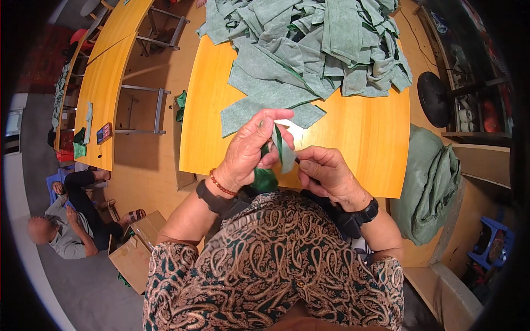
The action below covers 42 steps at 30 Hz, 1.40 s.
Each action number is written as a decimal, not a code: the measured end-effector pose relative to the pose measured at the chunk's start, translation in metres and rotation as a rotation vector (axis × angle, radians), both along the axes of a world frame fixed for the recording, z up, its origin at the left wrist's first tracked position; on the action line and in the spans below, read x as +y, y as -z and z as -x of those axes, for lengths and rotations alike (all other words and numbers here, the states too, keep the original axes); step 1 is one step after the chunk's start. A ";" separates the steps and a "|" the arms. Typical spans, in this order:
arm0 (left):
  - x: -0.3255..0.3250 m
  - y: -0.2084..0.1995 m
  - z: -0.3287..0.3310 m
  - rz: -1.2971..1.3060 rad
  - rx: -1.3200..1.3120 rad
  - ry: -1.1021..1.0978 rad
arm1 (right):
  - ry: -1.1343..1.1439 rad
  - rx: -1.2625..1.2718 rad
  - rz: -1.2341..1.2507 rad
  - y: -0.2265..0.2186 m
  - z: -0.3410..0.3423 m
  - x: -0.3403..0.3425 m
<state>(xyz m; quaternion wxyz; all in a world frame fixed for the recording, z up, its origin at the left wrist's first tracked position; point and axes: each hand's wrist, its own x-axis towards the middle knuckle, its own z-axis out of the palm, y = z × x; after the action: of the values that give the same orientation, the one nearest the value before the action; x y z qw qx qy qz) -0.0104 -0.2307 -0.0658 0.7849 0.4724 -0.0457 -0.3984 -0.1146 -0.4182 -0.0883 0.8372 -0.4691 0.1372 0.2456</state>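
Observation:
My left hand (243,149) is closed on a green fabric piece (286,153), shiny green on one face and pale grey-green on the other. A narrow folded end stands up between its fingers, and a darker green part (265,181) hangs below the palm. Close on its right, my right hand (327,174) is pinched, its thumb and fingertips at the strip's edge. Something small and dark shows at those fingertips, too hidden to name. Beyond both hands a heap of grey-green fabric pieces (298,52) covers the far part of the yellow table (359,132).
A large folded green bundle (424,182) stands right of the table, below a round black disc (433,92) near shelving. At left are another yellow table (107,83), an open cardboard box (137,251) and a seated person (77,220). A blue plastic stool (491,243) is at far right.

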 end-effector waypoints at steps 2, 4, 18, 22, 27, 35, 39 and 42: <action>-0.004 0.000 0.007 0.116 0.073 -0.060 | 0.056 0.007 -0.076 0.006 0.003 0.004; -0.003 0.010 0.009 0.203 0.133 -0.074 | 0.090 0.011 -0.138 0.009 0.006 0.005; 0.011 -0.004 -0.003 -0.169 -0.353 -0.329 | 0.073 -0.094 -0.011 0.004 0.005 -0.002; 0.016 -0.004 -0.004 -0.229 -0.306 -0.303 | 0.071 -0.104 0.008 0.003 0.005 -0.005; 0.018 0.008 -0.008 -0.064 -0.118 -0.316 | 0.017 -0.072 0.063 0.000 0.004 -0.007; 0.024 0.012 -0.017 -0.074 -0.045 -0.304 | 0.143 -0.178 0.059 0.008 0.016 -0.035; 0.020 0.006 -0.016 -0.084 -0.029 -0.218 | 0.060 -0.123 0.117 0.010 0.012 -0.035; 0.019 0.006 -0.013 -0.094 -0.026 -0.165 | 0.010 -0.088 0.130 0.009 0.008 -0.030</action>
<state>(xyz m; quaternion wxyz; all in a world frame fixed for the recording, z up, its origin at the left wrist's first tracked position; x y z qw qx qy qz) 0.0030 -0.2119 -0.0717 0.7914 0.5161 0.0020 -0.3278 -0.1225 -0.4487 -0.0978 0.8114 -0.5321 0.1182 0.2110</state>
